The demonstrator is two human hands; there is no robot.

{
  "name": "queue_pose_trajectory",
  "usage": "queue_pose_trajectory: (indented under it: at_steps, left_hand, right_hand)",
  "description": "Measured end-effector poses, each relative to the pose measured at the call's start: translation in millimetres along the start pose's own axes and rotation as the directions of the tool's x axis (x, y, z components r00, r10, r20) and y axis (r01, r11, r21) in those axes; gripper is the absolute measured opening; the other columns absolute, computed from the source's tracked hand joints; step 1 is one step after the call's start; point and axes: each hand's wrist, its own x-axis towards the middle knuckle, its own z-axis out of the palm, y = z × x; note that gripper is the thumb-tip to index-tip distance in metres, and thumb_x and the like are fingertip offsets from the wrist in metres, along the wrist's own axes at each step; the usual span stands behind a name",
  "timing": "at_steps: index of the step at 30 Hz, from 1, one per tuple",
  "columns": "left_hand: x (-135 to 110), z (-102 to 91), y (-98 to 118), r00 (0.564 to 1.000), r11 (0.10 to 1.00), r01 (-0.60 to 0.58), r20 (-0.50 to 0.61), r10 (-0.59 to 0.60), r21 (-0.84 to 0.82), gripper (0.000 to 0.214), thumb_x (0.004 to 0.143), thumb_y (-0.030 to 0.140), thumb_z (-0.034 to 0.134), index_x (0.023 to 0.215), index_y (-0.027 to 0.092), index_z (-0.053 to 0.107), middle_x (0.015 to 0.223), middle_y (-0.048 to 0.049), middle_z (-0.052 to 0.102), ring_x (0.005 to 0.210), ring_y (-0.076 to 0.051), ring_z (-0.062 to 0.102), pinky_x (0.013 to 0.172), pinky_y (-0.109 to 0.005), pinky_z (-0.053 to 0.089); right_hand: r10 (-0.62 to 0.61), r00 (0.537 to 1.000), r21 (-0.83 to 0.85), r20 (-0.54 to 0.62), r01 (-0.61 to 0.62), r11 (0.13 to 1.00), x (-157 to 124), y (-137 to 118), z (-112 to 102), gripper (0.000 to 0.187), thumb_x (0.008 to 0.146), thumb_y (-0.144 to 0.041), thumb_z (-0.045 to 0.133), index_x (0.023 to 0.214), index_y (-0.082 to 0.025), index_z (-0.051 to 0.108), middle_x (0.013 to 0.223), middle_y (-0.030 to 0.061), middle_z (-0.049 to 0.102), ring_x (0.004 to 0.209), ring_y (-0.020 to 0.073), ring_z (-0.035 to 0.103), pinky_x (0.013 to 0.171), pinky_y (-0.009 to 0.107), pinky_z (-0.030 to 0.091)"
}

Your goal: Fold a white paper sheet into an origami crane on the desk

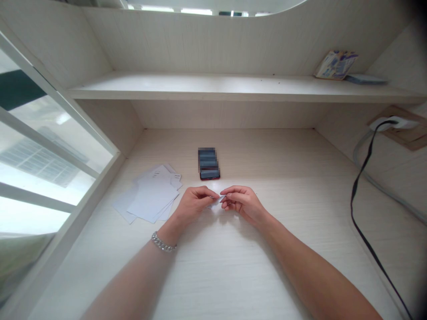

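Between my two hands, just above the desk, is a small folded piece of white paper. My left hand, with a silver chain bracelet on its wrist, pinches the paper's left side between thumb and fingers. From the right, my right hand pinches the other end at the fingertips. Much of the paper is covered by my fingers, so its full shape is hard to see. A phone lies just beyond my hands, its screen blurred out.
Loose white sheets lie in an overlapping pile left of my hands. Above the desk runs a shelf with a small printed box at its right. A black cable hangs from a wall socket on the right.
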Motion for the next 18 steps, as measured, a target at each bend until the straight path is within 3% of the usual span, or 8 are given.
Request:
queue_pose_trajectory:
  at_steps: [8, 18]
  left_hand:
    - [-0.3, 1.9, -1.7, 0.997, 0.999, -0.01, 0.073, 0.013, -0.04, 0.01, 0.069, 0.023, 0.067, 0.074, 0.016, 0.072, 0.075, -0.0046, 0.067, 0.067, -0.012, 0.059, 0.062, -0.023, 0.043]
    - [0.6, -0.9, -1.8, 0.99, 0.989, 0.113, 0.097, -0.104, -0.092, 0.015, 0.069, 0.019, 0.063, 0.081, 0.014, 0.071, 0.08, -0.0077, 0.07, 0.072, -0.015, 0.061, 0.064, -0.024, 0.046]
  right_hand:
    - [-0.034, 0.999, -0.113, -0.032, 0.03, 0.993, 2.8, 5.4, 3.0, 0.02, 0.062, -0.031, 0.073, 0.073, -0.015, 0.069, 0.061, 0.0023, 0.063, 0.053, 0.011, 0.056, 0.052, 0.023, 0.044]
    - [-0.048, 0.998, -0.214, -0.042, 0.038, 0.976, 2.5, 6.6, 1.2, 0.021, 0.065, -0.032, 0.07, 0.076, -0.013, 0.069, 0.056, 0.0021, 0.061, 0.05, 0.0104, 0.052, 0.049, 0.023, 0.04]
